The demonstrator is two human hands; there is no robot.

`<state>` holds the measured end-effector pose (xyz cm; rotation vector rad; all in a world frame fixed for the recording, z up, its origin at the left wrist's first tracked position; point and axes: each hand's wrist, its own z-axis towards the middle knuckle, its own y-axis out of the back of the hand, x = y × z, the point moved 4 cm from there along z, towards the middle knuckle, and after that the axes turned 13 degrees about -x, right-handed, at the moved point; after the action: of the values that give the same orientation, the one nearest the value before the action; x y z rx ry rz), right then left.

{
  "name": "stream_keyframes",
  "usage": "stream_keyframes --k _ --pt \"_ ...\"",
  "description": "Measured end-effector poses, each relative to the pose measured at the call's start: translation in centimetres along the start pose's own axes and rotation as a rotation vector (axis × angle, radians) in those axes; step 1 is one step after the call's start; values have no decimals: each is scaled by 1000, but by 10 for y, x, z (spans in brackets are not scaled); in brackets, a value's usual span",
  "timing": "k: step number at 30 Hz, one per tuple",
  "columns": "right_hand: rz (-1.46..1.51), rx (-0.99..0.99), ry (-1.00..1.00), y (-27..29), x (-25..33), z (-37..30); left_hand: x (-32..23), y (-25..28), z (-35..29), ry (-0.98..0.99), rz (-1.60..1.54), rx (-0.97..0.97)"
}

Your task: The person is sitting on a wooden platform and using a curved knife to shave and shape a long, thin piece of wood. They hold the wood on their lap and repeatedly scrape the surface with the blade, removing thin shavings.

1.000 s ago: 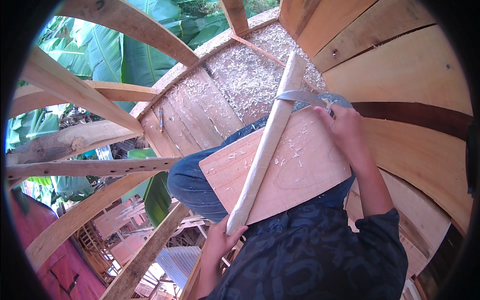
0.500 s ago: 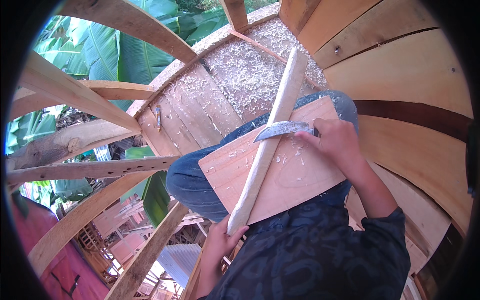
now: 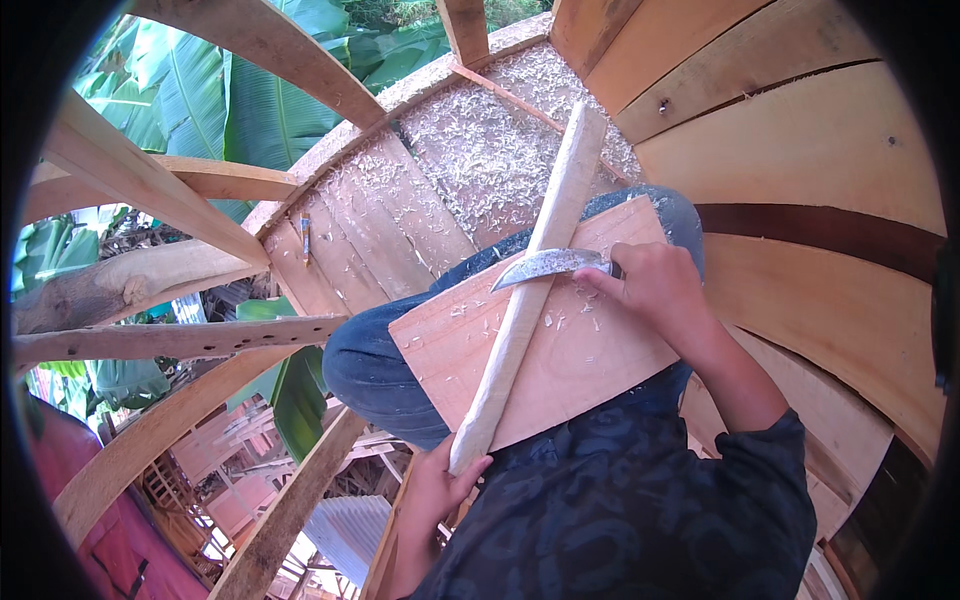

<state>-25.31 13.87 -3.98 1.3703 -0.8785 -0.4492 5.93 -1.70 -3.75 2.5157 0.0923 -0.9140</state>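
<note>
Through the head camera I'm looking down at the work, and here the right hand [image 3: 655,288] is holding a curved knife [image 3: 545,264], its blade crossing the pale stick [image 3: 507,352] and pointing out to that hand's left. The tip is clearing the stick's left side, hanging over the board [image 3: 590,370] just inside its far edge; whether the blade is biting, I can't tell. Down at the near end, the left hand [image 3: 432,487] is gripping the stick, fingers closed around it, and the stick is running away from that hand across the board. Ahead of both hands its far end is overshooting the board, reaching out above the shavings [image 3: 480,150], so there's room opening there. Right of the right hand, a plank wall [image 3: 800,150] is rising; left of the left hand, a timber beam [image 3: 292,505] is slanting past, well apart.
</note>
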Motion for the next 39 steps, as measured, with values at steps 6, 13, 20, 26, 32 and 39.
stream_keyframes --k 6,13,20,26,32,39 --pt "-26 -46 -67 4 -9 14 1 0 -1 0 -31 -10" --pt "-80 -90 -364 37 -58 45 -4 0 0 30 10 25" --pt "2 70 -7 6 -3 7 -1 0 1 3 22 28" --pt "-88 -116 -216 12 -55 37 0 0 -1 69 24 48" --pt "-24 -43 -234 32 -44 25 -2 -2 -2 11 82 -10" --pt "-5 -66 15 8 -19 0 -7 -6 -7 -152 170 -141"
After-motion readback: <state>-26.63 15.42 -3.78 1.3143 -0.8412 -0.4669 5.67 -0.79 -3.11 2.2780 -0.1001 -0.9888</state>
